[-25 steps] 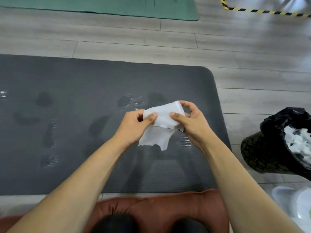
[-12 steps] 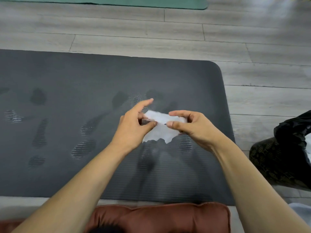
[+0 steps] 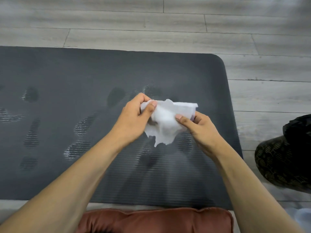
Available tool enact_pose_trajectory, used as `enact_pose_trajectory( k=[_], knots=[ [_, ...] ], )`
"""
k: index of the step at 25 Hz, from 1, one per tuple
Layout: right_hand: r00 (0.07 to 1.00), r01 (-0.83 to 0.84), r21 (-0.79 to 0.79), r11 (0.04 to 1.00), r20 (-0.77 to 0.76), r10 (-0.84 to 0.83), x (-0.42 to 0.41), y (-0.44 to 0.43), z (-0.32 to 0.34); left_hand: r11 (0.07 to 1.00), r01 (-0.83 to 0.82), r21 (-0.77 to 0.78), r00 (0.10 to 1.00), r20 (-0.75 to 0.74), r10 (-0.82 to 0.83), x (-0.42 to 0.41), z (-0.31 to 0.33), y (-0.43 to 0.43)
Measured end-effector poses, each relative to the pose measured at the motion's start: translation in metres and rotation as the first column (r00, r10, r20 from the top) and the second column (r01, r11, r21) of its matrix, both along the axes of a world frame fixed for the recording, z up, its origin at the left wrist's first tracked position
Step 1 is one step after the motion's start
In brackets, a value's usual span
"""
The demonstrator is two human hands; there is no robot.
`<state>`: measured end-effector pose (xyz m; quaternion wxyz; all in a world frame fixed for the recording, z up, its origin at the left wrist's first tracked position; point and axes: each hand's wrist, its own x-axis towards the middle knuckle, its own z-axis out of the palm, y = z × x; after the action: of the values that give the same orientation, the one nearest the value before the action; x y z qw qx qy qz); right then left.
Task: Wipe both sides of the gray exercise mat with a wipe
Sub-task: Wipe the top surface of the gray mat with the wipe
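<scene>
Over the last second the wipe has been worked open. It was a tidy fold pinched along its top edge; it now hangs wider and more crumpled between the two hands, just above the gray exercise mat and a little toward 3 o'clock from its middle. The left hand briefly had its forefinger out straight, and its fingers have curled back so that thumb and forefinger pinch the wipe's left end. The right hand pinches the lower right part under its thumb, and its other fingers are hidden behind the sheet. The view has also dipped, so the black-lined bin has slid to the 3 o'clock edge. I judge this to be refolding or opening the wipe to find a usable face, not wiping, since the wipe is off the mat. Damp patches across the upper face suggest that side is partly done. The mat lies flat on the floor and runs out of frame at 9 o'clock. Its underside cannot be seen, nor what is in the bin. A brown cushion sits at 6 o'clock, and a pale blur at 5 o'clock is unreadable.
</scene>
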<state>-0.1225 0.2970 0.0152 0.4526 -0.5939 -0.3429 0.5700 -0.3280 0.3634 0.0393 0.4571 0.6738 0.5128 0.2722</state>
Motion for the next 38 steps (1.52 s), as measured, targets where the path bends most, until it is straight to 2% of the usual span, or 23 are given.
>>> enact_pose_trajectory(
  k=[3,5,6,8,10,11,13,16,20,23,25,27,29,31,32,34,36,38],
  knots=[
    [0.991,-0.115,-0.049,0.992,-0.077,0.111,-0.006,-0.003,-0.012,0.982,-0.18,-0.055,0.979,0.083,0.185,0.013,-0.009,0.005],
    [0.989,-0.112,-0.068,0.991,-0.104,0.105,-0.015,-0.006,-0.021,0.936,-0.263,-0.233,0.939,0.161,0.304,0.019,-0.018,0.006],
    [0.987,-0.059,-0.076,0.995,-0.155,0.047,-0.018,-0.008,-0.026,0.886,-0.256,-0.387,0.908,0.217,0.358,0.02,-0.022,0.006],
    [0.939,0.056,-0.107,0.993,-0.333,-0.089,-0.021,-0.009,-0.034,0.715,-0.04,-0.698,0.828,0.377,0.414,0.018,-0.032,0.002],
    [0.902,0.098,-0.141,0.985,-0.405,-0.148,-0.021,-0.008,-0.042,0.592,0.188,-0.783,0.785,0.482,0.389,0.015,-0.047,-0.011],
    [0.899,0.098,-0.158,0.983,-0.409,-0.155,-0.021,-0.009,-0.047,0.569,0.221,-0.792,0.785,0.491,0.379,0.014,-0.056,-0.017],
    [0.906,0.093,-0.212,0.973,-0.387,-0.171,-0.021,-0.01,-0.06,0.59,0.12,-0.798,0.817,0.417,0.398,0.014,-0.077,-0.024],
    [0.897,0.116,-0.254,0.96,-0.389,-0.211,-0.018,-0.013,-0.078,0.678,-0.065,-0.732,0.84,0.326,0.433,0.012,-0.103,-0.026],
    [0.874,0.169,-0.222,0.96,-0.417,-0.25,-0.016,-0.012,-0.094,0.708,-0.051,-0.704,0.779,0.416,0.469,0.014,-0.112,-0.024],
    [0.872,0.157,-0.223,0.962,-0.426,-0.241,-0.005,0.001,-0.093,0.813,-0.083,-0.577,0.865,0.364,0.346,0.018,-0.114,-0.015],
    [0.918,0.143,-0.267,0.953,-0.325,-0.229,0.003,0.014,-0.094,0.895,-0.119,-0.43,0.944,0.231,0.236,0.025,-0.12,-0.005],
    [0.97,0.21,-0.241,0.947,-0.072,-0.233,0.009,0.028,-0.106,0.937,-0.099,-0.334,0.98,0.132,0.15,0.035,-0.132,0.007],
    [0.943,0.263,-0.151,0.953,0.251,-0.22,0.021,0.043,-0.118,0.929,-0.061,-0.365,0.987,0.114,0.11,0.048,-0.14,0.019],
    [0.793,0.303,0.0,0.953,0.554,-0.252,0.028,0.058,-0.117,0.874,-0.049,-0.484,0.979,0.148,0.137,0.066,-0.143,0.03],
    [0.719,0.284,0.08,0.955,0.641,-0.268,0.03,0.065,-0.117,0.833,-0.058,-0.551,0.966,0.179,0.186,0.077,-0.143,0.034],
    [0.618,0.164,0.228,0.96,0.735,-0.28,0.034,0.08,-0.124,0.739,-0.081,-0.669,0.908,0.256,0.331,0.103,-0.143,0.046],
    [0.545,-0.023,0.344,0.939,0.792,-0.277,0.039,0.091,-0.142,0.653,-0.077,-0.753,0.813,0.331,0.479,0.124,-0.143,0.061],
    [0.43,-0.167,0.4,0.901,0.852,-0.298,0.05,0.097,-0.161,0.607,-0.021,-0.795,0.747,0.391,0.538,0.14,-0.148,0.078]
  ],
)
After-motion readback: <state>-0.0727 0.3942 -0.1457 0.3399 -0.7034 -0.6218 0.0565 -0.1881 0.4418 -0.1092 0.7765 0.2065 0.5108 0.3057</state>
